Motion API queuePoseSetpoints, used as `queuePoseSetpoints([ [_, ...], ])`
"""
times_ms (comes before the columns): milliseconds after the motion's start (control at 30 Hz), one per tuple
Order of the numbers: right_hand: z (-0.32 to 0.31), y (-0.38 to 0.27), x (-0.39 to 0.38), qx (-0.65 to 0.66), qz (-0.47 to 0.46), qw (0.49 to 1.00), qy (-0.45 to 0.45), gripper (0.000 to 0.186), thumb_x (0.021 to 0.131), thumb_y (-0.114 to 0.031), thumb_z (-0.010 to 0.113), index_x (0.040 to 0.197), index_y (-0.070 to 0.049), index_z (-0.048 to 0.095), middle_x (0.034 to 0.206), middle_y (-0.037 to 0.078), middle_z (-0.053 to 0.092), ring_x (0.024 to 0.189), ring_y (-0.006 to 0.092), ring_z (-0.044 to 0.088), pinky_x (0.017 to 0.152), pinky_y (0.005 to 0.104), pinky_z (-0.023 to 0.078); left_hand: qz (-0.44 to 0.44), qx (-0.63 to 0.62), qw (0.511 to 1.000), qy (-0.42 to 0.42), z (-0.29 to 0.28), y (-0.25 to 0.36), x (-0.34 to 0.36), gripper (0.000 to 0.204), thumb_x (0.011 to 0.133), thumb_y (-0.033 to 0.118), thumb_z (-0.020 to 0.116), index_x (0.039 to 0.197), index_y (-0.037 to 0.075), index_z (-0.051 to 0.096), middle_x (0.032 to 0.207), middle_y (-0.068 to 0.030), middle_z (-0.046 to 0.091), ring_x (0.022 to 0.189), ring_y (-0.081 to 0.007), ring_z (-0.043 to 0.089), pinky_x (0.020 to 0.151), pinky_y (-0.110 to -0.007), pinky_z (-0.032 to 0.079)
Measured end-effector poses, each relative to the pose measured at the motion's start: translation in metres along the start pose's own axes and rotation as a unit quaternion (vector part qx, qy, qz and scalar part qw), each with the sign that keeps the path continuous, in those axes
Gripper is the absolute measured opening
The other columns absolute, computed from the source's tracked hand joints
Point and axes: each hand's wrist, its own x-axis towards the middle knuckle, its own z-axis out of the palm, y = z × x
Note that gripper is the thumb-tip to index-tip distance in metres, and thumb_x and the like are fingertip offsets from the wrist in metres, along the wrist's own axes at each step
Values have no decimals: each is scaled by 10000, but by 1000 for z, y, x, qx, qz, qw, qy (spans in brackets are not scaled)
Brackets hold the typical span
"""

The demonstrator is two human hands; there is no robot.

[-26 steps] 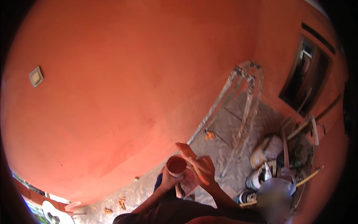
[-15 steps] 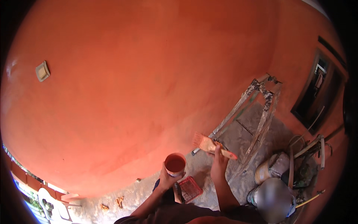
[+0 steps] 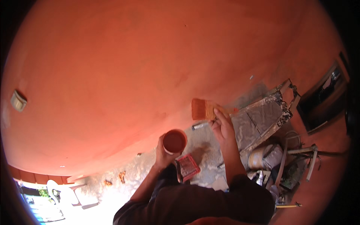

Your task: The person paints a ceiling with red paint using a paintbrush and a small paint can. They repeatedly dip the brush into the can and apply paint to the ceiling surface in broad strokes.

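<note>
Against my body side, my left hand [image 3: 163,154] wraps round a round container of red-brown paint [image 3: 174,141], its open top facing up. To its right, my right hand [image 3: 224,127] grips a wide paintbrush [image 3: 203,109] by the handle. The bristles are coated reddish and point left, toward the orange wall [image 3: 123,82]. Between brush and wall surface I cannot tell whether there is contact. Part of the brush handle is hidden by my fingers.
A paint-spattered ladder [image 3: 287,107] leans at the right. Below my hands lies a red tray [image 3: 189,167]. Paint buckets [image 3: 260,156] and pipes [image 3: 303,150] crowd the right. A white plastic chair [image 3: 73,195] stands at lower left; a wall switch [image 3: 18,101] is at far left.
My right hand has raised the brush, its bristles now turned level to the left. The paint container has risen slightly in view. My view has tilted, shifting the ladder and wall switch.
</note>
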Motion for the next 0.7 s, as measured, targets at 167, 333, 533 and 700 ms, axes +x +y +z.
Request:
queuePoseSetpoints([
  [167,65,-46,7,-76,-101,992,1,330,1045,7,768,1358,-23,666,1284,77,746,1164,159,728,985,332,595,12,51,999,-5,-20,58,41,1066,688,140,1047,1577,31,470,1449,-210,670,1363,-365,678,1144,-486,567],
  [333,97,-97,-8,-222,-156,962,-20,365,958,66,852,1269,-5,674,1175,60,741,1166,131,715,1001,322,582,21,66,998,-12,-15,101,76,1042,719,272,1075,1550,53,485,1449,-190,680,1353,-318,691,1123,-476,577],
  [533,122,-135,-10,-416,-217,866,-174,247,949,-1,887,1164,-17,766,1127,56,772,1045,149,765,921,329,618,51,35,998,-22,7,124,96,1052,738,216,1072,1575,48,456,1453,-173,684,1342,-296,698,1125,-459,585],
  [700,137,-151,3,-514,-167,791,-288,177,947,-92,900,1098,-49,819,1059,64,798,996,203,772,850,359,618,58,21,998,-2,18,149,99,1040,690,210,1118,1501,30,492,1400,-163,710,1268,-307,744,1064,-430,630],
])
